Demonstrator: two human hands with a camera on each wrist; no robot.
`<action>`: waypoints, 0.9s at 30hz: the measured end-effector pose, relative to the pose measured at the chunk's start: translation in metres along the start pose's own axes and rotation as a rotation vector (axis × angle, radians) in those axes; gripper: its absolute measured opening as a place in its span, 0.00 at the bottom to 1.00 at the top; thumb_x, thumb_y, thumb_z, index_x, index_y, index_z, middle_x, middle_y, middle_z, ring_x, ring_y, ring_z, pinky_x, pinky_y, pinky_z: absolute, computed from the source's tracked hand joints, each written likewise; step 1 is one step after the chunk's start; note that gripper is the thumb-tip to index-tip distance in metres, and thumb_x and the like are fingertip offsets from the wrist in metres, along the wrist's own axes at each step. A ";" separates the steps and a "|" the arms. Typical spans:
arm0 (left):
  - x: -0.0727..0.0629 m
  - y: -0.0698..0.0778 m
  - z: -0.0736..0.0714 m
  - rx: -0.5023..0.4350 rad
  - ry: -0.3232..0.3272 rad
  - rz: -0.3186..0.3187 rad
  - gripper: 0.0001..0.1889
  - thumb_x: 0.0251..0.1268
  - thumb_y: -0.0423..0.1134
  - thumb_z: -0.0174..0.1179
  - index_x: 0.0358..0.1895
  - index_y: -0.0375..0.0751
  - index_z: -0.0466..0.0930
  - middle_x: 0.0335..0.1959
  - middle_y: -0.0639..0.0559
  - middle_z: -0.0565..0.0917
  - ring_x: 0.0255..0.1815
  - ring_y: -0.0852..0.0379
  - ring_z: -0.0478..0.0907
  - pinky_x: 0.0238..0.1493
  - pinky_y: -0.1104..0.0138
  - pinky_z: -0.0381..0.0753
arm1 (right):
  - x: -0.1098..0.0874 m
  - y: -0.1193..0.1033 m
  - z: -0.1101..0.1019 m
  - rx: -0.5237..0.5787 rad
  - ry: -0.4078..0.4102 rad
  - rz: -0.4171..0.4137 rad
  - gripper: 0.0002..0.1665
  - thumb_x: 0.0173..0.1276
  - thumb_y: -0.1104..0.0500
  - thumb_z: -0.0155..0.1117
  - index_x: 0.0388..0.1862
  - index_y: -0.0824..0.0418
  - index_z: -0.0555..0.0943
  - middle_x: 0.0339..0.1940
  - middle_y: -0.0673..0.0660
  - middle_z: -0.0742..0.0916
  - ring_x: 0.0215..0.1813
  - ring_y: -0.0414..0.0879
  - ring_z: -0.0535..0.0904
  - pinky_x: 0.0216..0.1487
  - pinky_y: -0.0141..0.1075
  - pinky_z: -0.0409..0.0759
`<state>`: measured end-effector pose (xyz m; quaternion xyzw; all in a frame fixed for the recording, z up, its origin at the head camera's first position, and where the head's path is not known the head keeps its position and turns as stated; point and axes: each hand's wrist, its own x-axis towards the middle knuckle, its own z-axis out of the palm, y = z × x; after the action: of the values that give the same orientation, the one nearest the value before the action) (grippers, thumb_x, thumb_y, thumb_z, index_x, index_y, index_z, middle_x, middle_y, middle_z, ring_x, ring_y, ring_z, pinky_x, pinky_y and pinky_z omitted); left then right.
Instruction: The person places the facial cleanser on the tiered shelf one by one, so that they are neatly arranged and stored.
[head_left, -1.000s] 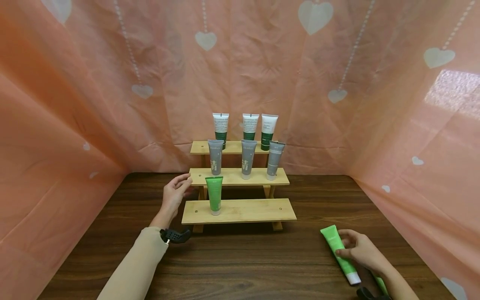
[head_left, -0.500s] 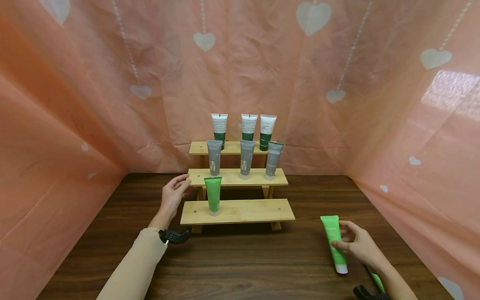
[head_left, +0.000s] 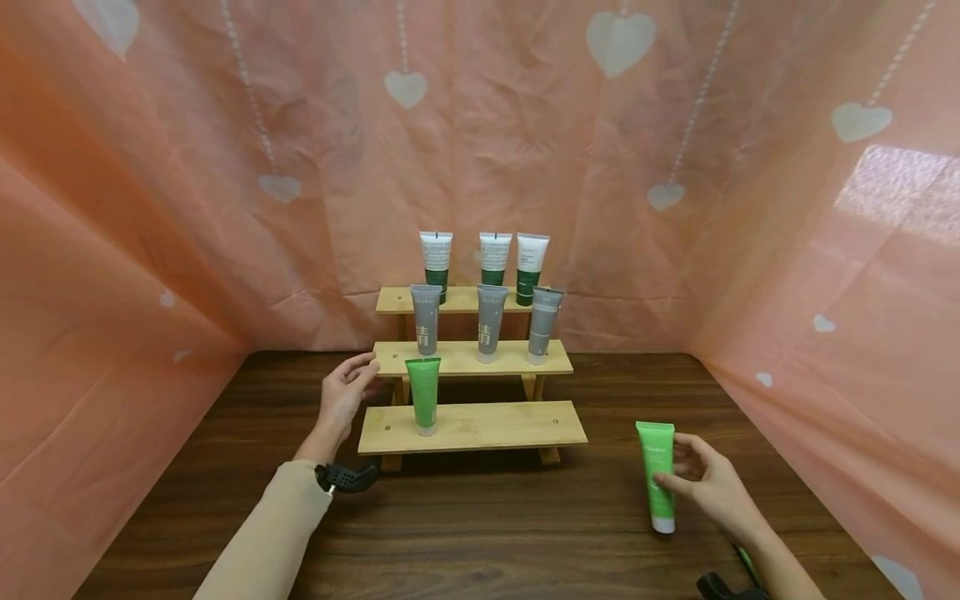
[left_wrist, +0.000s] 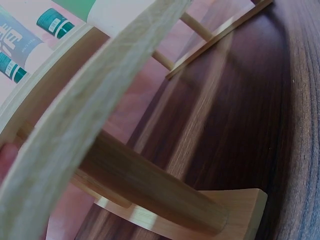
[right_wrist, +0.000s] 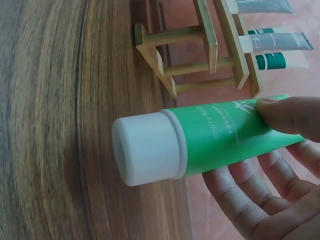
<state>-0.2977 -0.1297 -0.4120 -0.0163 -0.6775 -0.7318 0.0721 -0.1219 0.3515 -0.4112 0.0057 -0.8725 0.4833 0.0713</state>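
Note:
In the head view my right hand (head_left: 716,487) holds a green squeeze tube (head_left: 657,475) upright above the table, white cap down. The right wrist view shows my thumb (right_wrist: 285,112) on the front of this tube and the fingers curled behind it. My left hand (head_left: 347,400) pinches the left end of the middle tier of a three-tier wooden display stand (head_left: 498,425); only a bit of a finger (left_wrist: 6,157) shows in the left wrist view. Another green tube (head_left: 424,396) stands on the left part of the lowest tier.
Three grey tubes (head_left: 490,325) stand along the middle tier, and three white-and-green tubes (head_left: 495,254) on the top one. Part of another green thing (head_left: 746,562) lies beneath my right forearm. A pink heart-patterned cloth (head_left: 585,167) encloses the dark wooden table (head_left: 480,525).
My right hand has raised the green tube from a slant to upright and carried it slightly left and away from me. My left hand stays at the stand.

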 end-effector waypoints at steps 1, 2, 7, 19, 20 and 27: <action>-0.001 0.002 0.000 0.005 0.000 -0.001 0.20 0.66 0.39 0.58 0.59 0.35 0.73 0.43 0.46 0.81 0.50 0.38 0.75 0.52 0.48 0.73 | 0.000 -0.001 0.001 0.002 0.007 -0.008 0.38 0.58 0.61 0.69 0.63 0.69 0.63 0.53 0.69 0.76 0.42 0.46 0.80 0.36 0.35 0.80; -0.002 0.002 0.001 0.005 0.000 -0.002 0.20 0.66 0.39 0.58 0.59 0.35 0.73 0.43 0.46 0.81 0.50 0.38 0.75 0.52 0.49 0.74 | 0.000 -0.002 0.001 0.003 0.014 -0.016 0.37 0.58 0.61 0.69 0.63 0.69 0.63 0.53 0.69 0.76 0.42 0.45 0.79 0.36 0.35 0.80; 0.003 -0.005 -0.001 -0.007 0.002 -0.002 0.21 0.64 0.41 0.59 0.58 0.37 0.74 0.42 0.48 0.82 0.48 0.41 0.76 0.48 0.55 0.78 | 0.000 -0.006 0.006 -0.008 0.058 -0.062 0.36 0.57 0.62 0.70 0.61 0.67 0.65 0.51 0.68 0.77 0.41 0.39 0.79 0.35 0.34 0.79; 0.015 -0.022 -0.004 -0.003 0.025 0.034 0.22 0.61 0.46 0.62 0.56 0.40 0.76 0.40 0.52 0.82 0.42 0.49 0.80 0.46 0.57 0.79 | 0.005 -0.022 0.017 -0.001 0.087 -0.137 0.33 0.57 0.61 0.71 0.59 0.64 0.68 0.49 0.66 0.80 0.43 0.40 0.79 0.37 0.34 0.80; 0.014 -0.021 -0.005 -0.005 0.023 0.027 0.22 0.61 0.45 0.62 0.56 0.40 0.76 0.39 0.52 0.82 0.42 0.50 0.80 0.45 0.58 0.79 | 0.005 -0.024 0.018 0.005 0.088 -0.143 0.32 0.57 0.61 0.70 0.59 0.64 0.68 0.48 0.66 0.80 0.43 0.40 0.78 0.37 0.34 0.80; 0.003 -0.004 -0.002 -0.014 0.003 0.003 0.19 0.64 0.39 0.60 0.57 0.36 0.75 0.39 0.49 0.81 0.43 0.46 0.79 0.47 0.55 0.79 | 0.011 -0.032 0.028 0.037 0.124 -0.234 0.29 0.55 0.64 0.71 0.56 0.65 0.71 0.44 0.63 0.81 0.42 0.40 0.79 0.38 0.33 0.80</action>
<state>-0.3008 -0.1318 -0.4154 -0.0166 -0.6723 -0.7364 0.0741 -0.1332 0.3108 -0.3973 0.0789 -0.8506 0.4873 0.1811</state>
